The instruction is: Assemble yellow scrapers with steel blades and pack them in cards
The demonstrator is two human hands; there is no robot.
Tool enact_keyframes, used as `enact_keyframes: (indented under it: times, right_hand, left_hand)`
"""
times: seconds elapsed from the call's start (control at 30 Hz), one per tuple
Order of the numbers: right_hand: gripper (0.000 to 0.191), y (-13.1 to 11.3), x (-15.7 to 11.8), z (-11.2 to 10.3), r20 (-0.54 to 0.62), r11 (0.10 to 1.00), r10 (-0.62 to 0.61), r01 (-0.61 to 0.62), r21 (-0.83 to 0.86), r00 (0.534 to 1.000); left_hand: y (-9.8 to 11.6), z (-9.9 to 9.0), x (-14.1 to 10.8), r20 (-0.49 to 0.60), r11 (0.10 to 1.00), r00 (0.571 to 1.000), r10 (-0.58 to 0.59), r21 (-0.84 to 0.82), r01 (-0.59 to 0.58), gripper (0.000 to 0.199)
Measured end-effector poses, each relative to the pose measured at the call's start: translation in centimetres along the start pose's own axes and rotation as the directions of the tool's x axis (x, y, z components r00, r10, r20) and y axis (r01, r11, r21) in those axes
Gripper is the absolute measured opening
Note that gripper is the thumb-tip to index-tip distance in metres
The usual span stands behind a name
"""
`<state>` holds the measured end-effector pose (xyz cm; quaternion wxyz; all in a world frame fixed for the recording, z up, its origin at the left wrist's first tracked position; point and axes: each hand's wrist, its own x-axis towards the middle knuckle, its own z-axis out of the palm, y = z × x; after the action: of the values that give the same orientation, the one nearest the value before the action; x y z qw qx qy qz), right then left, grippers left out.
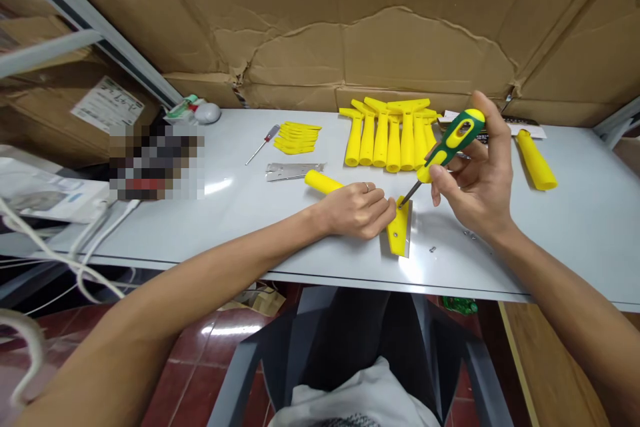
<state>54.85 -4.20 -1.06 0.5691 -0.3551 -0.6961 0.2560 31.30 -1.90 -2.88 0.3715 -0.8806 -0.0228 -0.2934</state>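
Note:
My left hand [357, 210] is closed round a yellow scraper [397, 235], pressing it down on the table. The scraper's handle sticks out to the left of the fist, and a thin metal blade [409, 230] shows along the right edge of its head. In my right hand [480, 180] is a green and yellow screwdriver [454, 141], tilted, with the forefinger bent over its butt end. Its tip meets the scraper head near the upper end. A screw [395, 235] sits in the lower part of the head. Small loose screws [433, 249] lie just right of the scraper.
Several yellow scraper handles [394, 140] stand in a row at the back; another handle [537, 161] lies at right. Yellow flat pieces [299, 137], a small screwdriver [263, 144] and metal blades [294, 171] lie left of centre. Cardboard [380, 13] walls the back; cables [83, 260] hang at left.

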Motion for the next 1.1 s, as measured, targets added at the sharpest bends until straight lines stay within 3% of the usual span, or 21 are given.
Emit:
enact_keyframes:
  times: [0.3, 0.57, 0.93, 1.1]
  right_hand:
    - [0.093, -0.3, -0.7, 0.2, -0.025, 1.000, 0.004, -0.003, 0.018, 1.000]
    - [0.090, -1.1, -0.6, 0.4, -0.053, 1.000, 0.011, -0.012, -0.004, 0.999]
    - [0.086, -1.2, -0.4, 0.9, -0.079, 0.999, 0.038, -0.038, 0.003, 0.996]
    - [0.079, -1.1, -0.2, 0.7, -0.132, 1.000, -0.009, 0.008, -0.011, 0.991]
  left_hand:
    - [-0.1, 0.2, 0.0, -0.022, 0.999, 0.999, -0.026, -0.035, 0.025, 0.020]
    - [-0.2, -0.1, -0.2, -0.002, 0.998, 1.000, -0.019, -0.053, 0.019, 0.020]
    - [0.1, 0.2, -0.3, -0.054, 0.998, 0.998, -0.038, -0.052, 0.036, 0.020]
    - [0.4, 0.4, -0.6, -0.043, 0.994, 0.995, -0.092, -0.064, 0.089, 0.027]
